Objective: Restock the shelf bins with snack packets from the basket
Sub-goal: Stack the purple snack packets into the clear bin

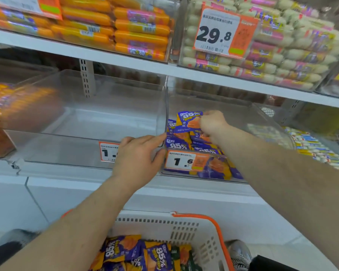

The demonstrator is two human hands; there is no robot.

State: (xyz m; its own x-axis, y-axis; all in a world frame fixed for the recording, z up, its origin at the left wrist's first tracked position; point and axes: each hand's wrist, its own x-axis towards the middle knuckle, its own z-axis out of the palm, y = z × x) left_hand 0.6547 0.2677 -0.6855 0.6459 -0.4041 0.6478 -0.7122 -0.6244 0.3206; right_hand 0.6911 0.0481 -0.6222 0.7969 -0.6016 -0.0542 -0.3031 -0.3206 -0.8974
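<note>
Your left hand (pixel 137 153) rests with fingers extended, nearly straight, on the front rim of the empty clear bin (pixel 82 122), fingertips at the divider. Your right hand (pixel 211 124) pinches a purple snack packet (pixel 188 119), upright, long axis vertical, inside the right bin (pixel 266 122) over stacked packets. The basket (pixel 194 231) below holds more packets.

The shelf bins (pixel 90 122) were clear, glossy hard plastic. The snack packets (pixel 186 133) inside one had shiny purple and orange film wrapping, as did those in the basket (pixel 186 231), which was matt white perforated plastic with a smooth orange handle (pixel 213 222). The price tags (pixel 181 161) looked like printed paper. The shelf (pixel 125 61) was smooth, white-painted metal.
</note>
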